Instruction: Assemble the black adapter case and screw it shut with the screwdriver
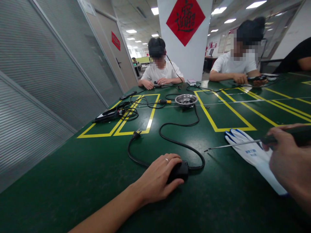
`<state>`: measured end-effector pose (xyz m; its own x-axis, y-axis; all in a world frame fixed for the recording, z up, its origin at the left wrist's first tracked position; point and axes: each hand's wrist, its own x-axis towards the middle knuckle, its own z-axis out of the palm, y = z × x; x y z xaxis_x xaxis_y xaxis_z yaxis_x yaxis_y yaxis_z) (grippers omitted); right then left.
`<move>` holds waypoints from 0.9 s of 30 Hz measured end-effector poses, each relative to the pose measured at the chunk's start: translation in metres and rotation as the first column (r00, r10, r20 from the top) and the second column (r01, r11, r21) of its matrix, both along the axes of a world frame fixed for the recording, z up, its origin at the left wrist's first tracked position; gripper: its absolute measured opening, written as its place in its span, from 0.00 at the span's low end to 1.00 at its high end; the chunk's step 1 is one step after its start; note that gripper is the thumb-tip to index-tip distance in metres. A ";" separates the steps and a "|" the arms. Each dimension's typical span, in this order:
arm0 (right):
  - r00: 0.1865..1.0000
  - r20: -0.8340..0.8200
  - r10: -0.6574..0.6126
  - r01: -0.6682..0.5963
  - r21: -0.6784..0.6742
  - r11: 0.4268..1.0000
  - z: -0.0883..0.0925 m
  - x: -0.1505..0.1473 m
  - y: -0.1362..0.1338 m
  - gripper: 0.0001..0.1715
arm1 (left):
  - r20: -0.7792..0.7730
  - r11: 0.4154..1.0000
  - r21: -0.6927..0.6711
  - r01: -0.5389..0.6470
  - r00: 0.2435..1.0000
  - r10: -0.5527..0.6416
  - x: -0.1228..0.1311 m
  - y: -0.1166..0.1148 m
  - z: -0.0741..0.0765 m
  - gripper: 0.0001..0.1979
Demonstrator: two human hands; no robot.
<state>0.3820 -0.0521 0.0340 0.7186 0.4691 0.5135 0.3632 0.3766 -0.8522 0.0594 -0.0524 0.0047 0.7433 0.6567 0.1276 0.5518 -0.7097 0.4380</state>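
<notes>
My left hand (161,176) lies over a black power adapter (182,170) on the green table, its fingers wrapped round the block. From the adapter run a cord with a plug (137,133) and a black cable (178,142) that curves away toward a metal bowl (186,100). At the right edge my right hand (288,157) grips a screwdriver (235,144) by its dark handle, with the long thin shaft pointing left. A small dark screw (206,150) shows at the tip; whether it is attached I cannot tell. Below the shaft lies a white glove (255,155) with blue trim.
A yellow-and-black screwdriver (165,101) lies beside the bowl. Coiled black cables and tools (116,113) are at the left. Yellow tape (235,129) marks rectangles on the table (85,184). Two people sit across, each handling something; a dark sleeve (295,55) shows at far right.
</notes>
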 end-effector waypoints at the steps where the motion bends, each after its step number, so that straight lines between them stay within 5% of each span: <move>1: 1.000 0.021 -0.014 0.015 -0.016 1.000 -0.002 0.000 0.000 0.07 | -0.008 1.000 0.001 -0.001 1.000 0.001 -0.001 0.001 0.002 0.23; 7: 0.997 0.073 0.026 -0.017 -0.117 0.993 -0.004 0.000 -0.001 0.06 | -0.066 0.999 -0.027 -0.019 0.998 0.018 -0.013 0.007 0.013 0.23; 12: 0.998 -0.025 0.052 -0.052 -0.023 0.998 0.000 -0.005 -0.003 0.06 | 0.054 0.991 -0.136 -0.018 0.998 0.026 -0.014 0.011 0.004 0.20; 19: 0.937 -0.201 0.286 -0.272 0.095 0.958 0.007 -0.017 -0.006 0.05 | 0.221 0.970 -0.235 -0.061 0.969 0.114 -0.009 0.011 -0.007 0.21; 27: 0.800 -0.403 0.445 -0.506 -0.055 0.861 -0.012 -0.039 -0.012 0.07 | 0.319 0.968 -0.224 -0.115 0.930 0.184 -0.011 0.014 -0.004 0.12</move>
<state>0.3430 -0.0637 0.0216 0.5029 0.8506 0.1534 -0.1749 0.2740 -0.9457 0.0483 -0.0382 0.0003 0.5710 0.7943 0.2077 0.4413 -0.5102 0.7382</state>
